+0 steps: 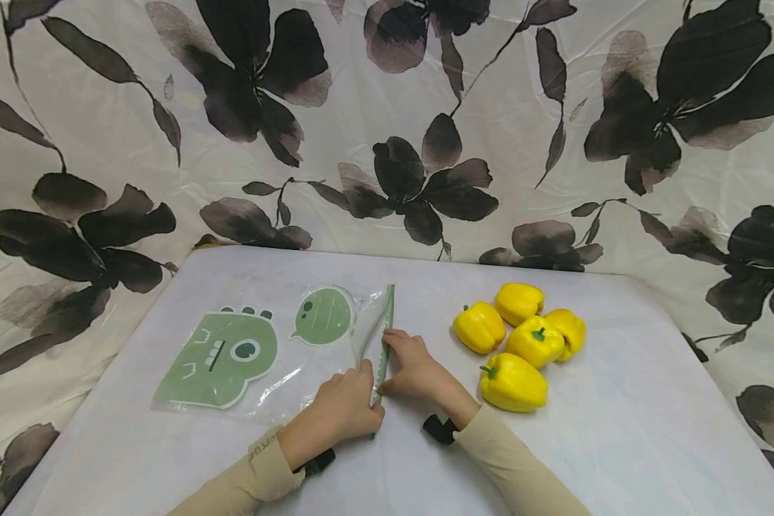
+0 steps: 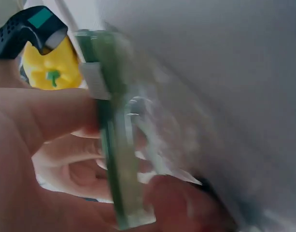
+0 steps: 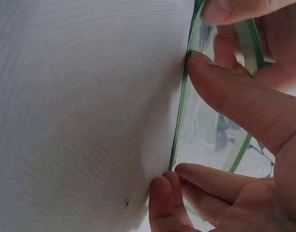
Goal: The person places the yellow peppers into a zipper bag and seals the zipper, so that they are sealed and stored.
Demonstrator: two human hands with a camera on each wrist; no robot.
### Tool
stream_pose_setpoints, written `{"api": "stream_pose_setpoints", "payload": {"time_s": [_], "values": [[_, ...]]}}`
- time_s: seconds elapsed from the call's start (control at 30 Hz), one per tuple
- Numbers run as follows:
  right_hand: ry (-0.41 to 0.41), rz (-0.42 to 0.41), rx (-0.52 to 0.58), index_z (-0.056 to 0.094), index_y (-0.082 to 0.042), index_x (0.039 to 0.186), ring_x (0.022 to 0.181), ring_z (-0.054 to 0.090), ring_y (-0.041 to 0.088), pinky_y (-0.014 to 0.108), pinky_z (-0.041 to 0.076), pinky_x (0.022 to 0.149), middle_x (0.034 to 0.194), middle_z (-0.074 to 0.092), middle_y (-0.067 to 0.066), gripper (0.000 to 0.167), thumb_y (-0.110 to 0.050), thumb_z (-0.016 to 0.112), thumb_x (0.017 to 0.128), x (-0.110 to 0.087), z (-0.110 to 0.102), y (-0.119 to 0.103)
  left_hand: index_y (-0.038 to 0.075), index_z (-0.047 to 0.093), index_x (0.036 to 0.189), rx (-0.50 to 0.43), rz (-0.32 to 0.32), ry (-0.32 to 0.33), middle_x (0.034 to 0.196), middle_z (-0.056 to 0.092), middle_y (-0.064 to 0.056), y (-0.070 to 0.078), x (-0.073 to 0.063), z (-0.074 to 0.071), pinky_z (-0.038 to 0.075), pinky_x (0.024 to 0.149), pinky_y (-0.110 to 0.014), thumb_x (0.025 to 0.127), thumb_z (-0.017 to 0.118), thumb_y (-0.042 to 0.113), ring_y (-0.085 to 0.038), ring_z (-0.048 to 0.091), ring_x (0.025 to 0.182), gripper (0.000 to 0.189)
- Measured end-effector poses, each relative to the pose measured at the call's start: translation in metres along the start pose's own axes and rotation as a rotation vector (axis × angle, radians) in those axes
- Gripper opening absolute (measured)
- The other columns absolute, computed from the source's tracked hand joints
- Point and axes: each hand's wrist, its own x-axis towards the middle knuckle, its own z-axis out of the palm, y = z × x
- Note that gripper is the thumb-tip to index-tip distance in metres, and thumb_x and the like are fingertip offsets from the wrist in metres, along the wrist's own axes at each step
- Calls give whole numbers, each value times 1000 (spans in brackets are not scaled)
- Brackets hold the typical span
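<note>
A clear plastic zip bag point(image 1: 232, 358) with a green printed creature and speech bubble lies on the white table, its green-edged mouth facing right. My left hand point(image 1: 343, 403) grips the near part of the mouth; the left wrist view shows the green zip strip point(image 2: 111, 145) and a white slider point(image 2: 95, 79) close up by the fingers. On the strip's right side, my right hand point(image 1: 419, 367) holds the edge, thumb and fingers spread along it. In the right wrist view the two rims point(image 3: 179, 116) stand apart, with a gap between them.
Several yellow bell peppers point(image 1: 519, 344) sit clustered to the right of the right hand. Black wrist cameras point(image 1: 440, 430) are strapped to both wrists. A floral cloth point(image 1: 387, 107) hangs behind the table point(image 1: 619, 430).
</note>
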Motion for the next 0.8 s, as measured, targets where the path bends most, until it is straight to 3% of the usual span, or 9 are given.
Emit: {"api": "stream_pose_setpoints", "payload": {"time_s": [0.17,0.43,0.6,0.8], "values": [[6,-3,-21,44,7,142,129,38,39,49,34,108,152,39,19,85,-9,86,70,-2,0,-2,-1,53,91,-13,17,5,72,57,-13,1,-4,2,47,52,-48,73,66,18,-32,59,61,29],[12,-7,-4,46,7,140,131,37,40,49,32,109,151,40,19,84,-7,87,68,-1,-3,0,8,47,68,-159,58,19,58,47,-4,-8,3,1,35,41,-32,75,68,10,-17,44,47,22],[26,-26,33,48,5,138,125,44,39,50,35,106,143,47,20,80,-6,86,68,-2,-5,3,7,47,70,-205,83,64,59,48,-3,-2,6,-4,36,42,-29,69,68,6,-16,45,49,21],[43,2,89,49,-2,141,109,57,32,47,46,93,126,59,17,76,-8,83,74,-6,-15,2,4,50,82,-238,36,61,64,50,-5,5,7,-12,38,45,-31,68,70,7,-17,46,52,24]]}}
